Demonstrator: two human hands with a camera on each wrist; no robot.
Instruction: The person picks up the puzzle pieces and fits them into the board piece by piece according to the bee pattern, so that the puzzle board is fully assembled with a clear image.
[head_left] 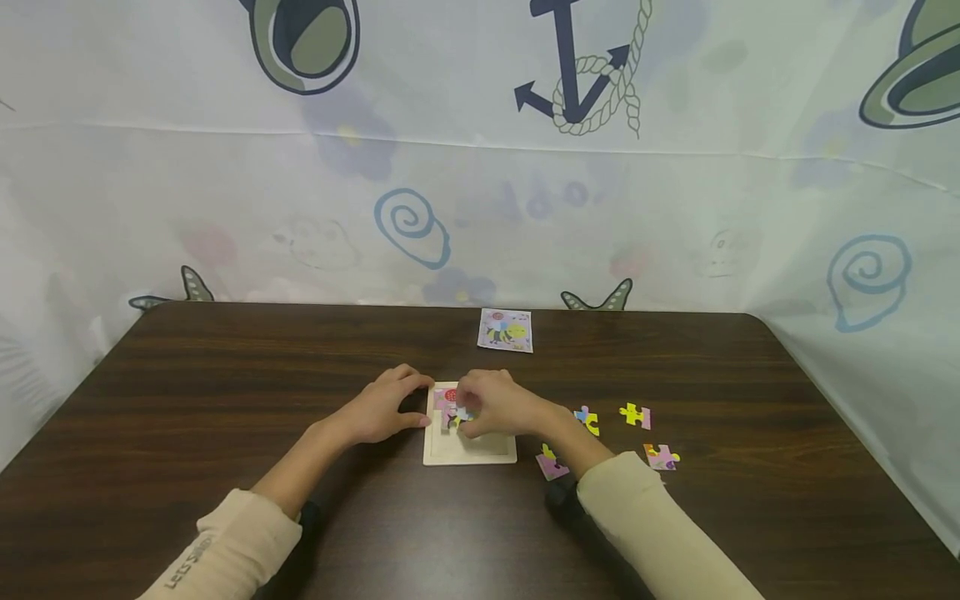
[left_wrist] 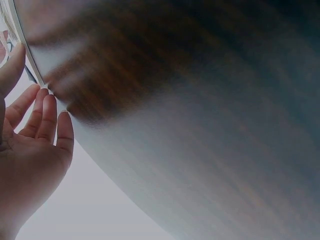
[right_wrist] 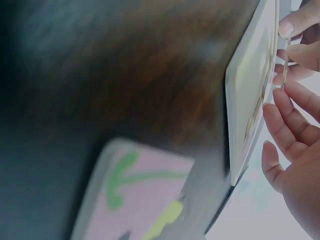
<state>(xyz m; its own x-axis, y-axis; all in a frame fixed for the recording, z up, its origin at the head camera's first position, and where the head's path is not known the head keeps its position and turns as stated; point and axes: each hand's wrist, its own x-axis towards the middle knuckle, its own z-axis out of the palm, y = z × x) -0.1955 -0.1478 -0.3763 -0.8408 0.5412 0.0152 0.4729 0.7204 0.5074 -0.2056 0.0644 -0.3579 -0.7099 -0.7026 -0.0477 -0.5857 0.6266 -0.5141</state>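
A pale square puzzle tray [head_left: 468, 451] lies on the table with pink picture pieces [head_left: 441, 403] at its upper left. My left hand [head_left: 384, 407] touches the tray's left side with thumb and fingertips, the fingers fairly straight in the left wrist view. Over the tray, my right hand [head_left: 498, 403] pinches a puzzle piece [right_wrist: 285, 71] between thumb and fingers; the right wrist view shows it edge-on, tilted up above the tray. The right hand hides the tray's upper right part.
Loose puzzle pieces lie right of the tray: a pink-and-yellow one [head_left: 552, 465], a blue-and-yellow one [head_left: 589, 421], a yellow one [head_left: 632, 414] and a pink one [head_left: 662, 457]. A bee picture card [head_left: 506, 331] lies near the back edge of the dark wooden table [head_left: 225, 400].
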